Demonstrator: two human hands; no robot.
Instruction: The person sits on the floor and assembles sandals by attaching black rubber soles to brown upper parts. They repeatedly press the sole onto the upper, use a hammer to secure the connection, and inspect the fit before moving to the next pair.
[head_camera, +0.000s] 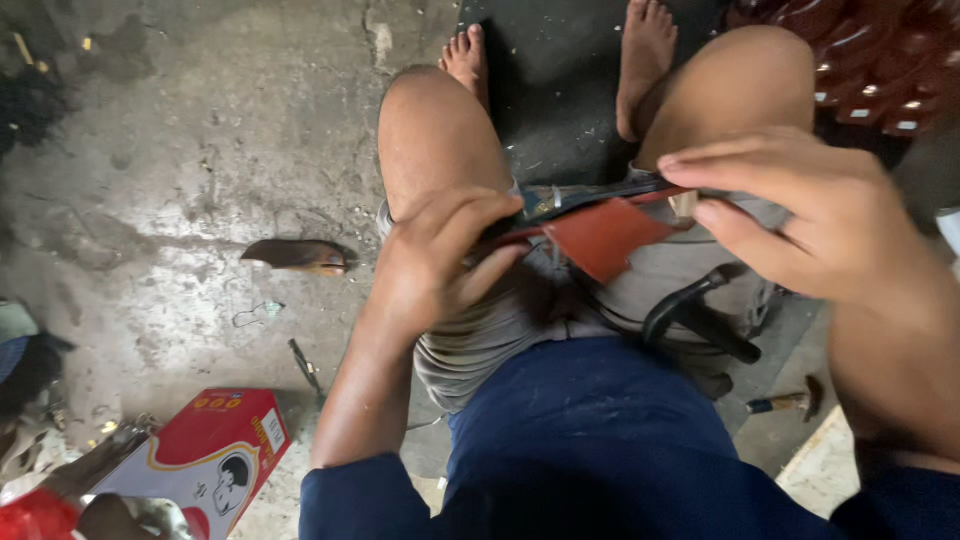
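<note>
Left hand (440, 262) pinched shut on near end of dark strap (590, 192), thumb on top, fingers curled under; right hand (800, 215) clamped on far end, fingers flat over it, thumb below; strap stretched between both grips over lap, reddish-brown leather flap (605, 238) hanging from it midway, creased, matte. Just below grips: black curved handle (690, 310) on grey shorts (500, 335). Beyond left grip: shoe sole (298, 256) on concrete floor (180, 150), well apart; red box (215, 455) nearer body; hammer (785, 402) under right forearm.
</note>
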